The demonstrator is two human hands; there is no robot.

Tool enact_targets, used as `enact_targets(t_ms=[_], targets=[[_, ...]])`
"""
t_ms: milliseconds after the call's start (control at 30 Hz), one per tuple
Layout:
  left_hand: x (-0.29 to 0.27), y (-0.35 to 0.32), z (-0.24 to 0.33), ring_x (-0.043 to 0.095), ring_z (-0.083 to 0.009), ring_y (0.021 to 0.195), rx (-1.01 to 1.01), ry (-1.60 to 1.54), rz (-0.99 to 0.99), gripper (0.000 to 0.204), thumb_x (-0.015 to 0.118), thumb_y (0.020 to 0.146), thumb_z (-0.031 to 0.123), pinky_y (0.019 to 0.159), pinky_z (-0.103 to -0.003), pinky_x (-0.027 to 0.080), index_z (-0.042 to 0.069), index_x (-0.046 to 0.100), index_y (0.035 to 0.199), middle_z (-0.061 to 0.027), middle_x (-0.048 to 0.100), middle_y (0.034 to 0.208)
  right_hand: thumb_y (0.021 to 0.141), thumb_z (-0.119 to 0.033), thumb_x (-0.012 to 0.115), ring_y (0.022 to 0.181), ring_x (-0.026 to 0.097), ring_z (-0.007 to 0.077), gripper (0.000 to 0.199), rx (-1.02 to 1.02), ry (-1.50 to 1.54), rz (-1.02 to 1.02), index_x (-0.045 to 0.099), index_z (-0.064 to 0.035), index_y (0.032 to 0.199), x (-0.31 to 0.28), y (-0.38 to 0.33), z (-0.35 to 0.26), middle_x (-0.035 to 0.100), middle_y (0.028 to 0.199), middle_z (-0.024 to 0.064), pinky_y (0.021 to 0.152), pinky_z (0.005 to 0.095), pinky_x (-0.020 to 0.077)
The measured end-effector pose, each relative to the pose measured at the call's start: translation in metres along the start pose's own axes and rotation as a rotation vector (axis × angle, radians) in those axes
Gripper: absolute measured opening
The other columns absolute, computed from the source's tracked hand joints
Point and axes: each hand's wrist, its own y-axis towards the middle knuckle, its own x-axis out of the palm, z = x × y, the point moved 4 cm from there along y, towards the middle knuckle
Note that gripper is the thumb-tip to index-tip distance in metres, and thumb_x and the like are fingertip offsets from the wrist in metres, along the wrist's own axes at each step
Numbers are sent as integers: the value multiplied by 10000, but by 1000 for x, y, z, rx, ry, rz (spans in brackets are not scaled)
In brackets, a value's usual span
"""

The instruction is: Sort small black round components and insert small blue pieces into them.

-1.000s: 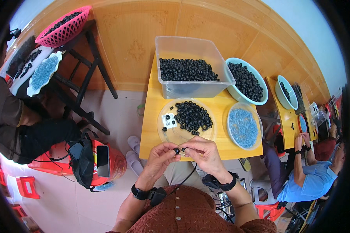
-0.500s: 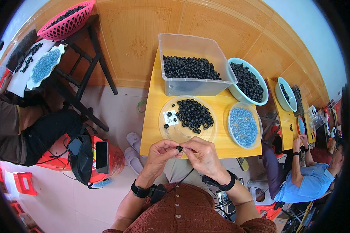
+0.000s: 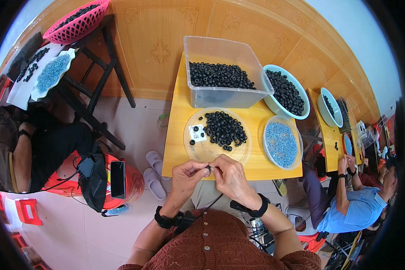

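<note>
My left hand [image 3: 186,176] and my right hand [image 3: 230,177] meet fingertip to fingertip at the near edge of a small yellow wooden table [image 3: 175,144]. Together they pinch one small black ring [image 3: 208,168]. Just beyond them lies a clear round plate [image 3: 198,150] with a heap of black rings [image 3: 225,129] and a small white block [image 3: 197,133]. A clear plate of small blue-grey screws [image 3: 281,144] sits to the right. Both wrists wear black bands.
A clear tub of black rings [image 3: 218,74] and a pale blue bowl of rings [image 3: 285,92] stand at the table's back. A seated person in blue [image 3: 355,204] works at the right; another sits at the left [image 3: 13,148]. A red stool with a phone [image 3: 117,180], slippers and a pink basket [image 3: 74,22] are around.
My hands stay together on the small black ring at the table's edge, with only slight finger shifts. The view has tilted a little.
</note>
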Motion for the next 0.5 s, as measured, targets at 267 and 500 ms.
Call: enact_targets(t_ms=[267, 500], targets=[[-3, 5, -4, 600, -126, 756, 101, 197, 92, 138, 599, 764, -64, 693, -241, 506, -45, 597, 901, -78, 624, 854, 722, 85, 510, 707, 572, 361, 129, 8, -28, 50, 561, 53, 837, 5, 1, -1, 547, 772, 186, 600, 393, 464], [-16, 2, 14, 611, -155, 678, -391, -7, -286, 404, 648, 719, -46, 631, -251, 502, 37, 427, 1046, -93, 609, 796, 740, 44, 577, 651, 568, 290, 180, -53, 277, -271, 619, 5, 910, -5, -10, 11, 578, 747, 131, 575, 336, 451]])
